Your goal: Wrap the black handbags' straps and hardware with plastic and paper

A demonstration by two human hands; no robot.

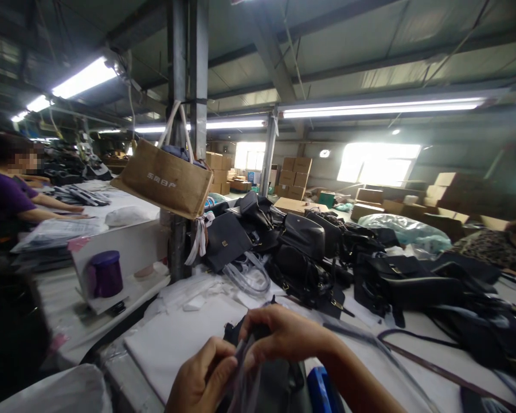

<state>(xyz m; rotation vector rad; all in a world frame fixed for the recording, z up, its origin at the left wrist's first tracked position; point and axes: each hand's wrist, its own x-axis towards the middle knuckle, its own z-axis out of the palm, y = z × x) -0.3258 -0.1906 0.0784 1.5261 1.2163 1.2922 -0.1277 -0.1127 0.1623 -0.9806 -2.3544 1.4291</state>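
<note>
At the bottom centre, my left hand is closed, thumb and fingers pinching a piece of clear plastic film. My right hand curls over the same film from the right, its thumb and fingers closed on it close to the left hand. Just below both hands lies a black bag, partly hidden by them and by the film. Right of that bag, near my right forearm, is a blue object whose kind I cannot make out.
A pile of black handbags covers the table's far side. Looped handles in clear plastic lie before it. A brown tote hangs on a metal post. A purple mug stands left. Another person works at far left.
</note>
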